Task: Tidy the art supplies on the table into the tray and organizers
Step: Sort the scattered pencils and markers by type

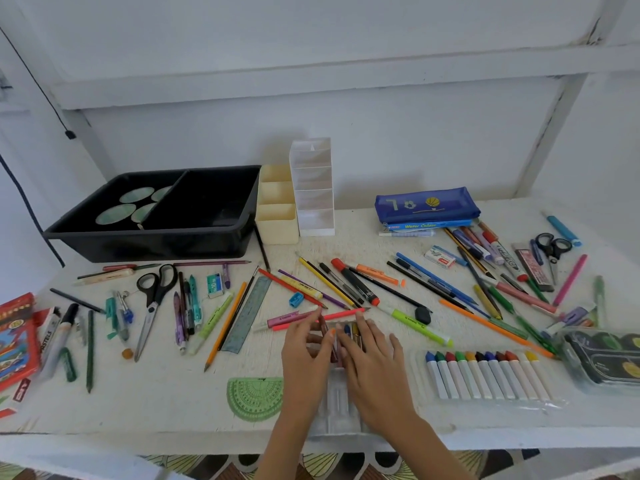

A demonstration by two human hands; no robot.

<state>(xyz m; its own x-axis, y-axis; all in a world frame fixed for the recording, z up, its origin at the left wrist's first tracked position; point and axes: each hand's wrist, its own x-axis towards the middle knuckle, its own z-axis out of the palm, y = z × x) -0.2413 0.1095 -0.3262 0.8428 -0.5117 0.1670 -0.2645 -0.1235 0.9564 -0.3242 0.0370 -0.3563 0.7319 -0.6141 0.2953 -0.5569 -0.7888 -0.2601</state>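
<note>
Black tray (242, 216): green discs (124, 209) lie in its left compartment.
Cream organizer (277, 220): touches the black tray's right wall; nothing shows in its pockets.
Left hand (304, 351): front-right of the black tray; fingers curled at the crayons (349, 332); grasp cannot be told.
Crayon case (337, 396): between both hands; long axis runs front to back.
Right hand (375, 368): released, lying flat on the crayon case.

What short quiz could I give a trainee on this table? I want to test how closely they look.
1. True or false: the blue pencil case lies on the Water Colour box.
2. What stands right beside the black tray? A) sharpener B) cream organizer C) protractor
3. How many pairs of scissors lie on the table?
Key: 1 true; 2 B; 3 two, the second pair lying at the right.
</note>
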